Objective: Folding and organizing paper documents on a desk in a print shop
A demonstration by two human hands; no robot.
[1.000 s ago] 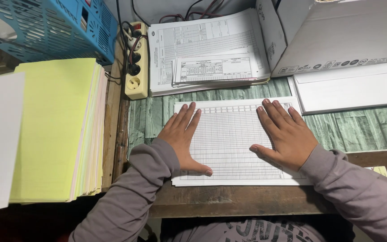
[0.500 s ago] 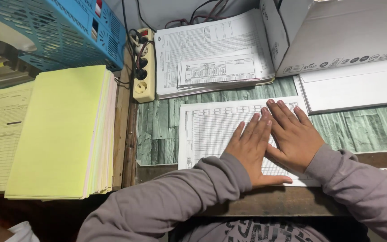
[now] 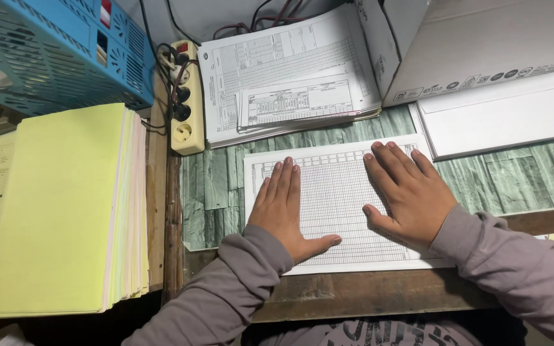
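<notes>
Both hands flat, fingers spread: left hand (image 3: 283, 208), right hand (image 3: 408, 192) press gridded form sheet (image 3: 338, 192). I judge sheet placed, being smoothed. Yellow paper stack (image 3: 59, 205) at 9 o'clock untouched.

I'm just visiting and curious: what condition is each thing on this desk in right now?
Left hand: flat, fingers together, on gridded sheet.
Right hand: flat on same sheet.
Gridded sheet: lying flat.
Yellow paper stack: squared, untouched.
Power strip: plugs inserted, one socket free.
Printed forms: piled loosely.
Cardboard box: closed.
</notes>
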